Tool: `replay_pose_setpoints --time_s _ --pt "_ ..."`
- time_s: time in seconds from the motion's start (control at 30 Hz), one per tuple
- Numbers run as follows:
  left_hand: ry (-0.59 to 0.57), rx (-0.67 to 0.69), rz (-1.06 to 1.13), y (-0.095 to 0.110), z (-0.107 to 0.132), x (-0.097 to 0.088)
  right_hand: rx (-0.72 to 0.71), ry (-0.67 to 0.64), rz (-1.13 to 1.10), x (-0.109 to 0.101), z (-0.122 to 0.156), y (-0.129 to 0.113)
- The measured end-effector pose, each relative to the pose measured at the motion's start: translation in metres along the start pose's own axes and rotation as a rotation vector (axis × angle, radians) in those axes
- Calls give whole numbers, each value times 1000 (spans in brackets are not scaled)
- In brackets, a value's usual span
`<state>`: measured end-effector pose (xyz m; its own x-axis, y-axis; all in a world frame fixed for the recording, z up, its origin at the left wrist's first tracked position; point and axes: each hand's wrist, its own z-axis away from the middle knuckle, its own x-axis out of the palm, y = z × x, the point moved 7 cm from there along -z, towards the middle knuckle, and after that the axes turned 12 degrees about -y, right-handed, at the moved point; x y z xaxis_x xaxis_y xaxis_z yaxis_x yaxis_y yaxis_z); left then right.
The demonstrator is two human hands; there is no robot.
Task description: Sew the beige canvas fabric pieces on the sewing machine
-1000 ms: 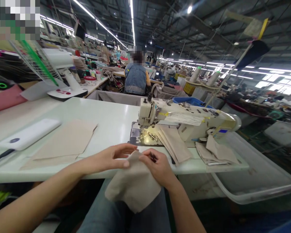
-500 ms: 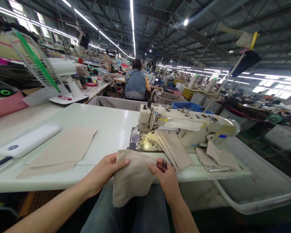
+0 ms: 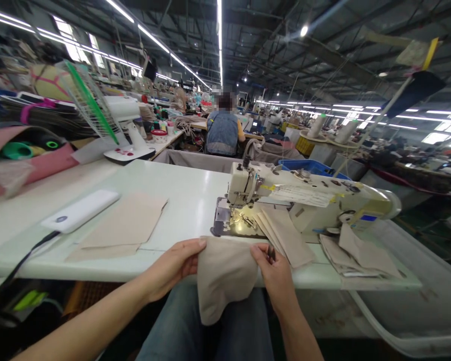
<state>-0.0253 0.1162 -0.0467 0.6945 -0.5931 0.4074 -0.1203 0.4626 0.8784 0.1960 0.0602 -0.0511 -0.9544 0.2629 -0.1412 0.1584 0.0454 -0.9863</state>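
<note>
A beige fabric piece (image 3: pixel 225 276) hangs between my two hands, over my lap at the table's front edge. My left hand (image 3: pixel 186 258) pinches its upper left corner, thumb on top. At the upper right corner my right hand (image 3: pixel 272 263) pinches the cloth between thumb and fingers. A small dark metal tool (image 3: pixel 271 252), perhaps thread snips, is tucked in that same hand, mostly hidden. Just beyond the cloth stands a sewing machine (image 3: pixel 278 188), its needle area lit. Folded beige pieces (image 3: pixel 285 235) lie beside the needle plate.
More beige panels (image 3: pixel 124 225) lie flat on the left of the table (image 3: pixel 180 185), near a white power bank (image 3: pixel 80 210) with a black cable. A fan (image 3: pixel 128 125) stands at back left. Another fabric stack (image 3: pixel 361 253) sits far right. A person in a denim vest (image 3: pixel 222 133) sits ahead.
The view has turned slightly left, so the scene sits further right. My left thumb has shifted to the cloth's top corner, and the upper edge is pulled straighter.
</note>
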Motion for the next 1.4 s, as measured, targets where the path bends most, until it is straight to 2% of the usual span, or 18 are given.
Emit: replay_pose_setpoints --time_s 0.23,0.7,0.83,0.93,1.03,1.27,1.4 --pt "-17 7 25 1 3 -6 56 91 -21 -16 0 0" --pt "-33 -18 14 4 -3 -9 29 79 56 -18 0 -9" --pt "-48 -42 -53 10 -9 -9 28 20 120 -14 -3 -7" --pt "-88 -68 -231 21 -16 -9 -8 -50 164 -6 -5 -10" --pt "-115 -114 -385 29 -22 -11 -22 -63 173 -1 -7 -13" --pt "-169 -239 -232 21 -26 -15 45 -73 149 -5 -12 -3" --pt "-179 -254 -252 23 -25 -11 55 -95 143 -5 -13 -3"
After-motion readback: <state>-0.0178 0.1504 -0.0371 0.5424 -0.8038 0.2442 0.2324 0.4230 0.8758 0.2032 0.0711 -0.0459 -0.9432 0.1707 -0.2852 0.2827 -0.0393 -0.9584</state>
